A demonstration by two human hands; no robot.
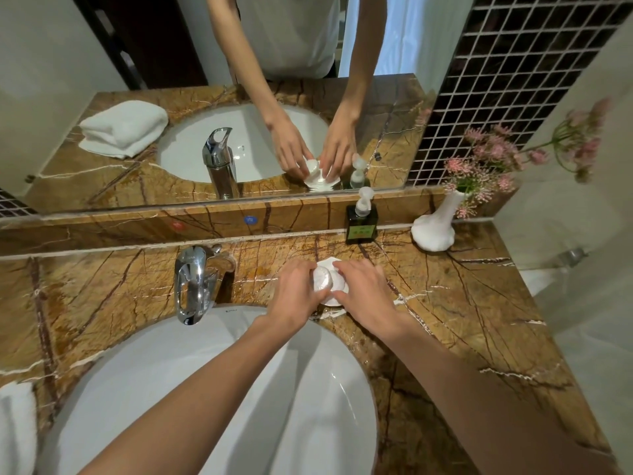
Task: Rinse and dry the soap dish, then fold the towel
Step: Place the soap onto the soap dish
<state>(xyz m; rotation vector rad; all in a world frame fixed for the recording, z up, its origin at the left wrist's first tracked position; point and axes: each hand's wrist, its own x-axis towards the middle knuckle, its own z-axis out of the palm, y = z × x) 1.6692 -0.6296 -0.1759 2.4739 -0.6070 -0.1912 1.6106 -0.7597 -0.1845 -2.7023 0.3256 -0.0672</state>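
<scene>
A white shell-shaped soap dish (337, 286) sits on the brown marble counter, behind the basin and right of the tap. A round wrapped soap (322, 280) rests in it. My left hand (296, 296) grips the soap from the left with thumb and fingers. My right hand (368, 293) touches the dish's right rim with its fingertips. The folded white towel (15, 426) lies at the counter's near left edge, mostly out of frame; its reflection appears in the mirror.
A chrome tap (191, 282) stands left of my hands over the white basin (191, 389). Behind the dish are a dark soap dispenser (361, 221) and a white vase (436, 228) with pink flowers. A mirror (137, 63) backs the counter.
</scene>
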